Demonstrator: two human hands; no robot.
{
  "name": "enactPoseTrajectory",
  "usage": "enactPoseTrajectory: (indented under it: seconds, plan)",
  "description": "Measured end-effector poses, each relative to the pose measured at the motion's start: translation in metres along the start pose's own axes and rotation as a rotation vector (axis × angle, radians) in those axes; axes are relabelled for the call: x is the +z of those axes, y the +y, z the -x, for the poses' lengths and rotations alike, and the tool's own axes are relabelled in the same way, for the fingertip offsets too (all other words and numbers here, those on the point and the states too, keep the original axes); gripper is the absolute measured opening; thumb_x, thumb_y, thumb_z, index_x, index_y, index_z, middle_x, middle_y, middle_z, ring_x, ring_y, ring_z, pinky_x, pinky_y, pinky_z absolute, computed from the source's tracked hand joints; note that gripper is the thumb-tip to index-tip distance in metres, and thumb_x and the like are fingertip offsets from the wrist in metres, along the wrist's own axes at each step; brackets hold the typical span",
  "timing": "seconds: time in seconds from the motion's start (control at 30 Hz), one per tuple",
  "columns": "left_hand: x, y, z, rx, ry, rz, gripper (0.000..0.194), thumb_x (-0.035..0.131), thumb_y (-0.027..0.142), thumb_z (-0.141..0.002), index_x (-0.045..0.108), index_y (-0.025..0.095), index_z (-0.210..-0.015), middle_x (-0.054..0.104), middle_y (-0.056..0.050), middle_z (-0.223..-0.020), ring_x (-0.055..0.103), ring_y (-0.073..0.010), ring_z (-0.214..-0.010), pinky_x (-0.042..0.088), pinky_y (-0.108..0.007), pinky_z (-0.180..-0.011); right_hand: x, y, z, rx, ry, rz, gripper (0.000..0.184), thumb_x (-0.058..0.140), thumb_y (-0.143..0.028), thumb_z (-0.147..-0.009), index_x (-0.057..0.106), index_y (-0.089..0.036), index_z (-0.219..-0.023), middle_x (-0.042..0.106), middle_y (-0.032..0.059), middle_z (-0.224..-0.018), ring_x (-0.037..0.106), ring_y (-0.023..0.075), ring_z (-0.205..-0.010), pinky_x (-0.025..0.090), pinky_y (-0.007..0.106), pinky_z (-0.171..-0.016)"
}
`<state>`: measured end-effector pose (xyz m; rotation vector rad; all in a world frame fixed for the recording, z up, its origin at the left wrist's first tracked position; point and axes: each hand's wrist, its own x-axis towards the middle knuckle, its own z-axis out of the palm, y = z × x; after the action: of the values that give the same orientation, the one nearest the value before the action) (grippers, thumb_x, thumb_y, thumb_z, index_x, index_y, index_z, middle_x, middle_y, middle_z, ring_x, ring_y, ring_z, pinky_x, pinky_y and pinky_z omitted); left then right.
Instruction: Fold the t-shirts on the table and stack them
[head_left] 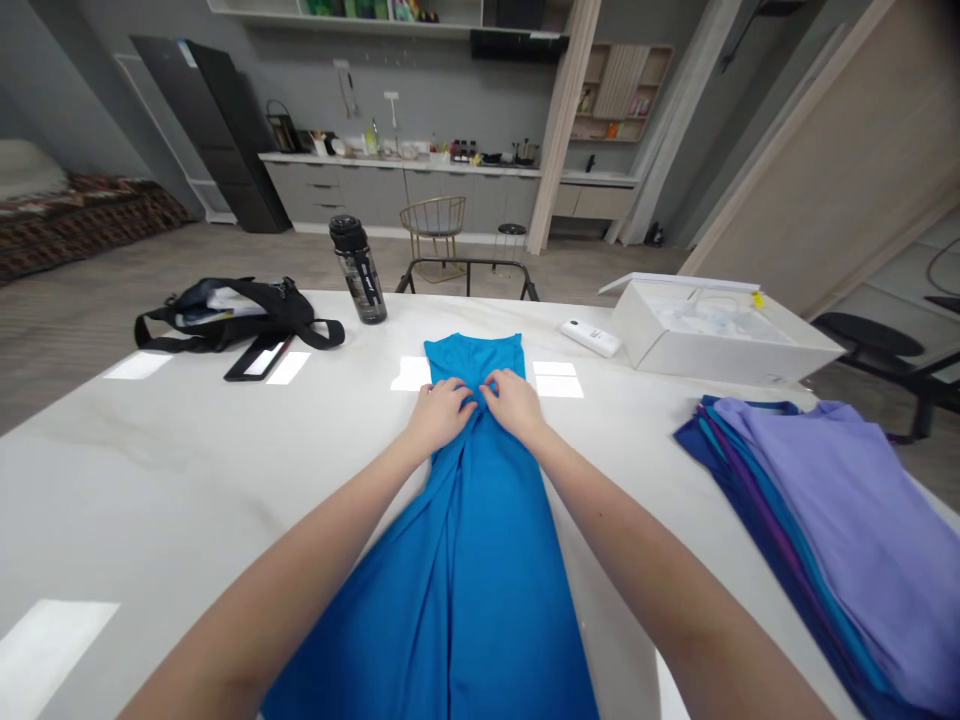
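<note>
A long bright blue garment [495,520] lies along the white table in front of me, narrow at its far end and flaring wide toward me. Its exact kind is hard to tell. Loose folds run from its middle down its left side. My left hand [442,412] and my right hand [514,402] are close together on its narrow part, just below the far edge. Both have bent fingers that pinch the blue cloth from either side. The fingertips almost meet, and the bit of cloth between them is partly hidden.
At right lies a stack of folded clothes [840,500], lilac on top. Behind it stands an open white box [720,335] beside a white remote-like device [591,338]. A black bottle [358,270], a black bag [225,318] and a phone [259,358] occupy the table's [187,480] far left.
</note>
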<state>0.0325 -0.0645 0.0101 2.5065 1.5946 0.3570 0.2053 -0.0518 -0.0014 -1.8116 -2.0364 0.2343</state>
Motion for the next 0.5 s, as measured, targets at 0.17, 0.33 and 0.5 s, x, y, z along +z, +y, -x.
enactPoseTrajectory:
  seconds: [0.17,0.33,0.5]
  plan:
    - [-0.001,0.028,0.064,-0.159,-0.072,-0.047,0.031,0.046,0.037,-0.099,0.067,0.024,-0.117,0.065,-0.012,-0.121,0.059,-0.0288,-0.118,0.044,-0.041,-0.098,0.007,-0.028,0.037,0.270,-0.248,-0.293,0.038,0.062,-0.045,-0.093,0.068,-0.020,-0.065,0.070,0.0093,-0.067,0.069,0.0230,-0.076,0.047,0.028,-0.069]
    - [-0.002,0.046,0.098,-0.239,-0.052,0.005,0.034,0.046,0.036,-0.098,0.058,0.022,-0.126,0.067,-0.014,-0.118,0.066,-0.0292,-0.108,0.050,-0.040,-0.088,0.007,-0.046,0.060,0.341,-0.320,-0.441,0.039,0.065,-0.043,-0.090,0.064,-0.019,-0.060,0.063,0.0042,-0.050,0.060,0.0164,-0.048,0.044,0.025,-0.052]
    - [-0.017,0.048,0.123,-0.370,-0.134,0.012,0.033,0.051,0.036,-0.093,0.058,0.021,-0.122,0.071,-0.016,-0.114,0.069,-0.0321,-0.106,0.051,-0.040,-0.084,0.004,-0.058,0.078,0.389,-0.285,-0.528,0.017,0.070,-0.030,-0.087,0.066,-0.018,-0.076,0.069,0.0013,-0.061,0.059,0.0118,-0.046,0.042,0.020,-0.046]
